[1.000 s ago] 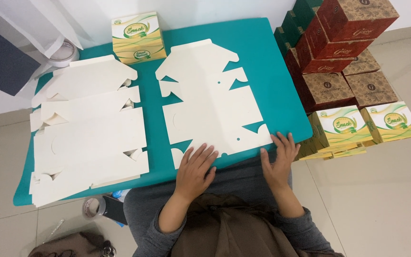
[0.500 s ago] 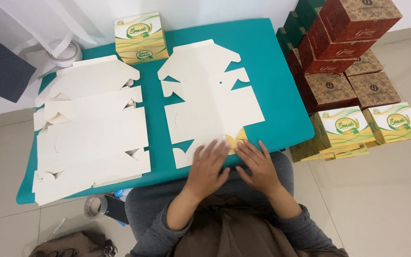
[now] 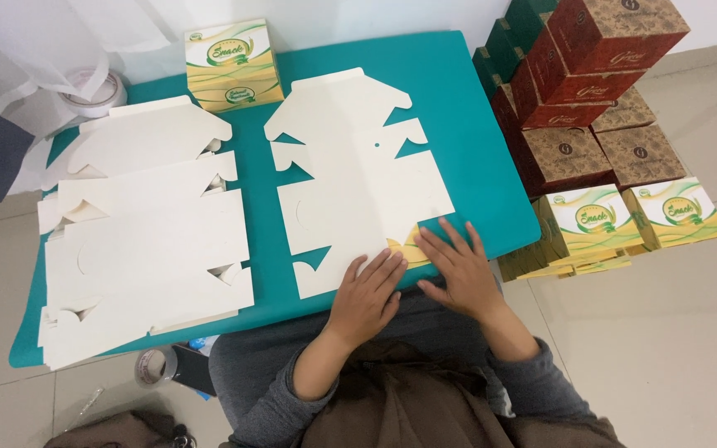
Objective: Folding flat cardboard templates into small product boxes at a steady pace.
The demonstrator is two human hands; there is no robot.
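- Left hand (image 3: 368, 292) lies flat, fingers spread, pinning the flat carton blank (image 3: 358, 178) at the bench's (image 3: 466, 108) six o'clock edge.
- Right hand (image 3: 456, 267), fingers splayed, creases the blank's printed corner flap (image 3: 411, 245); nothing gripped.

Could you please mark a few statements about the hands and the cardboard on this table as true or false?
1. Both hands, left hand and right hand, lie on the flat white die-cut cardboard sheet. True.
2. The sheet lies on a red table. False: the teal table.
3. An assembled yellow-green printed box stands at the table's far edge. True.
4. The stack of flat white cardboard blanks lies right of the hands. False: left.
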